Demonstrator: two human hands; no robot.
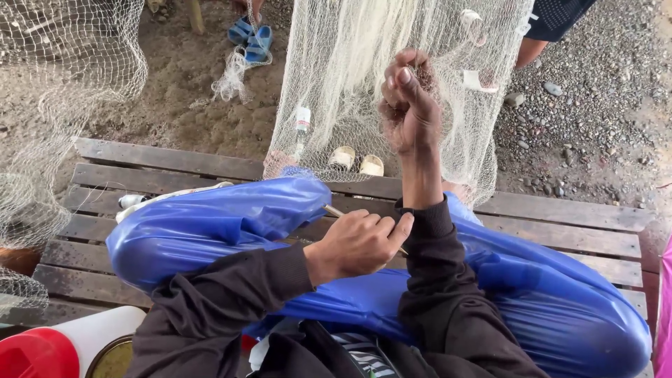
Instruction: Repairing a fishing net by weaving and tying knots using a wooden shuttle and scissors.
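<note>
The right hand (409, 105) is raised and clenched on a bunch of the white fishing net (350, 77), which hangs just beyond the far edge of the wooden table (560, 224). The left hand (360, 241) is closed around a thin stick-like tool (334, 211) above the blue plastic sheet (210, 224) over the lap. Open gravel ground (595, 119) lies past the table; more netting (63, 77) is draped at the left edge.

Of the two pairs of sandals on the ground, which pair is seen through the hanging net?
The pale cream pair, just beyond the wooden bench, shows through the net. The blue pair lies farther off, clear of it.
</note>
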